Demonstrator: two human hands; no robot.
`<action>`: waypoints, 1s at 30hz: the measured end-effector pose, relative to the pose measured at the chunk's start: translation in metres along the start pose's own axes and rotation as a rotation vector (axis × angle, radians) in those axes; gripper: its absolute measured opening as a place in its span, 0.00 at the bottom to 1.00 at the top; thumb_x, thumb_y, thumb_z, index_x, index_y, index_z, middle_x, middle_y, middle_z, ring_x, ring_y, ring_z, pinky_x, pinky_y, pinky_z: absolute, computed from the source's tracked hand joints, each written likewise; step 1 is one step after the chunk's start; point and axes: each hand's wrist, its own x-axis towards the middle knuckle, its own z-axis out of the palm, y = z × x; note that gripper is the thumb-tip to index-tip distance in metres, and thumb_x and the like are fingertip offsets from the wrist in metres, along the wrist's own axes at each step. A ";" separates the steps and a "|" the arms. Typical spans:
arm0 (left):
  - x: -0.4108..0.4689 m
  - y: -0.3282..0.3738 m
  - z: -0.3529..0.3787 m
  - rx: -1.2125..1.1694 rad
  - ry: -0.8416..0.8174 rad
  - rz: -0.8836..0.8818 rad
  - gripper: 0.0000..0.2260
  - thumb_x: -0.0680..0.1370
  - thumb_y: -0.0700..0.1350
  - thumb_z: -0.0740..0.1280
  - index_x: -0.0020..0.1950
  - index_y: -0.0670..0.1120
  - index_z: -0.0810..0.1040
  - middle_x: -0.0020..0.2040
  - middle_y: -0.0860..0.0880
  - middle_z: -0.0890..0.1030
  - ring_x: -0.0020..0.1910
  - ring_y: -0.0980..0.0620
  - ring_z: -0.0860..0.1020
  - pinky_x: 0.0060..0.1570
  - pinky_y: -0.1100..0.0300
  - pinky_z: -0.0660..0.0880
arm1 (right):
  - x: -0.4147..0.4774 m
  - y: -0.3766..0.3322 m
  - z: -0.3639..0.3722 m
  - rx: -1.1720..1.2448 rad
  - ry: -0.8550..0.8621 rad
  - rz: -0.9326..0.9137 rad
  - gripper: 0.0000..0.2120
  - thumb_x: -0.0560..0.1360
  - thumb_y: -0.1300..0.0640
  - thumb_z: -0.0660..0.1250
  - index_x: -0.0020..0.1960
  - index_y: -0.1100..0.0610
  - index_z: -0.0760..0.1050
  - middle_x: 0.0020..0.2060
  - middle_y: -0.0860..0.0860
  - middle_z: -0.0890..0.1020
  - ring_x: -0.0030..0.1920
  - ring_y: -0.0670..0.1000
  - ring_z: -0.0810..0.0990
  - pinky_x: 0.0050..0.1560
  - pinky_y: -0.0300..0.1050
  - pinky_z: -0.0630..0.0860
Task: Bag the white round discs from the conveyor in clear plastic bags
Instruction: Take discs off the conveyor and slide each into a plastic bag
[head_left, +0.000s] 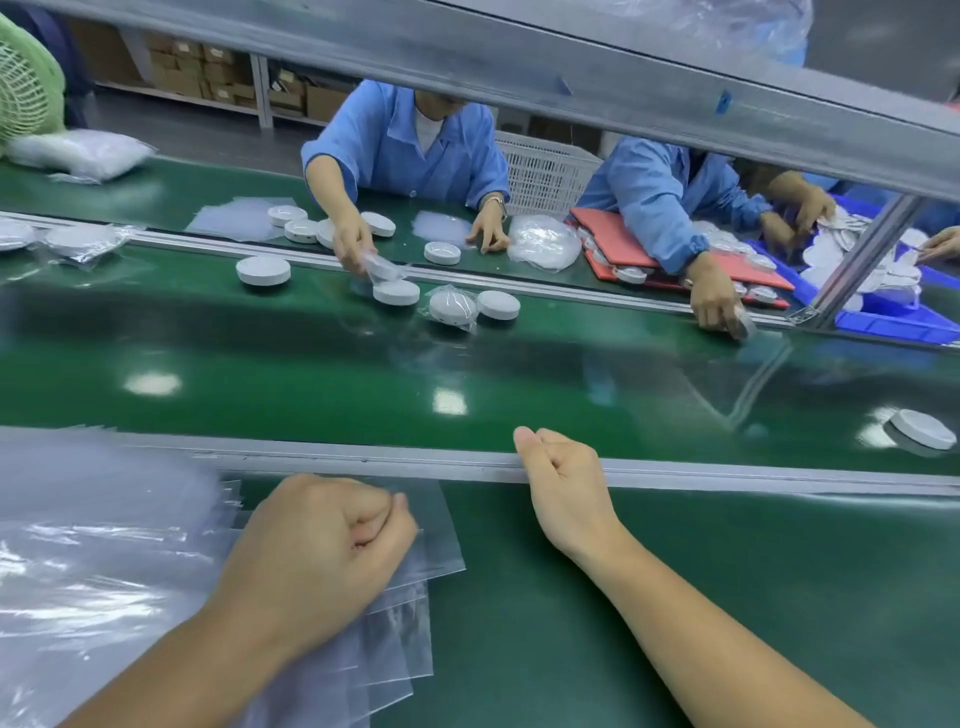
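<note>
Left hand (322, 561) seems to pinch clear bags (434, 530) at the bench's (727, 545) near edge; right hand (563, 480) is clenched, holding nothing.

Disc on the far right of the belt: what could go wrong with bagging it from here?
The disc lies well beyond the right hand, which is curled at the rail, so it might ride past unbagged. The left hand rests on several overlapping clear bags; it could lift two at once.
</note>
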 end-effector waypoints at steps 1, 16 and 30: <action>0.000 -0.002 0.002 0.001 -0.023 -0.013 0.22 0.78 0.59 0.58 0.31 0.48 0.58 0.27 0.48 0.62 0.27 0.52 0.61 0.29 0.56 0.64 | 0.000 0.000 0.000 0.041 -0.011 -0.015 0.26 0.82 0.41 0.59 0.29 0.51 0.63 0.30 0.42 0.68 0.32 0.44 0.66 0.37 0.41 0.65; 0.000 -0.008 0.001 -0.234 -0.031 -0.184 0.19 0.69 0.51 0.54 0.28 0.61 0.82 0.38 0.55 0.85 0.44 0.56 0.82 0.49 0.51 0.78 | 0.009 0.016 -0.005 0.343 0.124 0.096 0.20 0.73 0.54 0.56 0.27 0.51 0.80 0.31 0.50 0.82 0.40 0.41 0.78 0.42 0.31 0.73; -0.001 0.005 -0.009 -0.228 0.159 0.092 0.21 0.80 0.51 0.61 0.32 0.47 0.55 0.26 0.51 0.54 0.24 0.58 0.53 0.26 0.64 0.51 | 0.003 0.011 0.001 0.094 0.202 0.100 0.32 0.77 0.60 0.72 0.30 0.50 0.50 0.28 0.44 0.52 0.31 0.48 0.52 0.30 0.41 0.53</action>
